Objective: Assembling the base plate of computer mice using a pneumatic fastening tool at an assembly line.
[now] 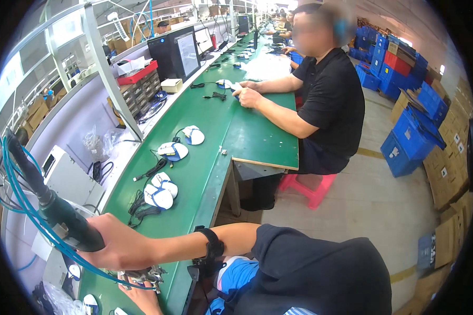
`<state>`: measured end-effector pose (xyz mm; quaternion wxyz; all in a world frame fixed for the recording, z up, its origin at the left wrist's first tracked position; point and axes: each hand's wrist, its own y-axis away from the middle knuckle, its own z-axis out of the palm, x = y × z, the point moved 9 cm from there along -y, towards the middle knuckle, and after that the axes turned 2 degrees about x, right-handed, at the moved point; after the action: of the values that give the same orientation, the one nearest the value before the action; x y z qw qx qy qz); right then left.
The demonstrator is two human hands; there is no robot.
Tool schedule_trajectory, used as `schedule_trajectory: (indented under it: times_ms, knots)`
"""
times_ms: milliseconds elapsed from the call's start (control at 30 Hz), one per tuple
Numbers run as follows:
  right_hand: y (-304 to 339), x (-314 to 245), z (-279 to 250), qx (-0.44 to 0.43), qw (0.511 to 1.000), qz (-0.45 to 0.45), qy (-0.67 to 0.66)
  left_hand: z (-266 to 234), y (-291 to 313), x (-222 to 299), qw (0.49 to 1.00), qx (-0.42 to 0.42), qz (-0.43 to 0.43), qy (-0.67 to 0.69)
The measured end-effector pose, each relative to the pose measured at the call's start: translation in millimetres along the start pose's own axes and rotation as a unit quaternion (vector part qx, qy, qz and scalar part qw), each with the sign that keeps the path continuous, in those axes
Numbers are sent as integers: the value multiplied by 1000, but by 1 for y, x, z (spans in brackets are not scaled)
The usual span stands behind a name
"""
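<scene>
My right hand is wrapped round the thick grip of a dark electric screwdriver, whose narrower end slants up to the left, with blue-green tubing beside it. A black band circles that forearm. Below, my left hand has its fingers bent at a small metal fixture. Part of the left hand is covered by the right, and what its fingers grip cannot be made out. Just beyond my hands, white and blue computer mice lie on the green bench with coiled black cables.
The green bench runs away from me. On the right, a co-worker sits on a pink stool, holding a mouse. Parts drawers and a monitor line the left. Blue crates and cartons stand at far right.
</scene>
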<state>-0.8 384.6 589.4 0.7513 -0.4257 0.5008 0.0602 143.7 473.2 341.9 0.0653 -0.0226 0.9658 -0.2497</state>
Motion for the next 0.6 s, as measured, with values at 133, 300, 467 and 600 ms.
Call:
schedule_trajectory:
  times_ms: [133,300,467,600]
  knots:
    - [3,1,-6,29,998,-57,-21,-33,2,-8,988,3,-153,35]
    - [13,14,-20,-10,999,10,-41,-16,25,-51,960,-37,-279,-3]
    - [18,23,-32,-8,1000,17,-21,30,38,-102,938,-47,-343,15]
    - [23,25,-15,-9,999,33,-28,65,-4,-91,966,-12,-234,105]
